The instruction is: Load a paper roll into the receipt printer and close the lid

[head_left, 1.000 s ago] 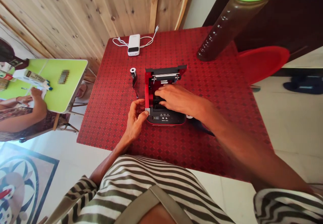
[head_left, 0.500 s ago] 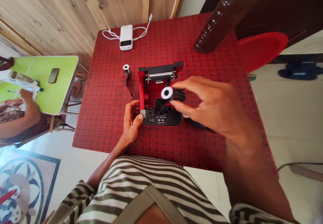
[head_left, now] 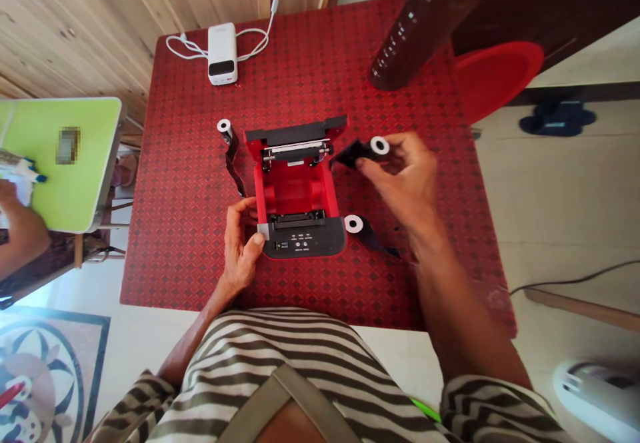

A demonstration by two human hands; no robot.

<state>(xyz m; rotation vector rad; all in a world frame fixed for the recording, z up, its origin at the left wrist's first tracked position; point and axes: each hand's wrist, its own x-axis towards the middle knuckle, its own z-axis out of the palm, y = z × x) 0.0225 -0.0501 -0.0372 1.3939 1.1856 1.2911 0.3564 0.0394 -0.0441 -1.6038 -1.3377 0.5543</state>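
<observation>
A small red and black printer (head_left: 306, 238) stands on the table, its lid (head_left: 295, 135) raised and its red paper bay (head_left: 295, 190) bare. My left hand (head_left: 242, 246) grips the printer's front left corner, thumb on top and fingers along the side. In my right hand (head_left: 413, 173), to the right of the printer, is a paper roll (head_left: 380, 146) with a white end and dark outside, a dark loose tail trailing towards the printer. A second roll (head_left: 354, 224) lies against the printer's right side, its tail unrolled. A third roll (head_left: 225, 126) stands left of the printer, its dark strip hanging forward.
A white power bank (head_left: 223, 53) with a white cable lies at the back left of the red table (head_left: 190, 163). A tall dark bottle (head_left: 405, 36) stands at the back right, by a red stool (head_left: 495, 83). At the left, another person's arm (head_left: 20, 233) rests by a green table (head_left: 93, 163).
My right hand has lifted the roll out of the printer's bay and carried it to the right. My left hand has stayed on the printer's corner. The view has shifted.
</observation>
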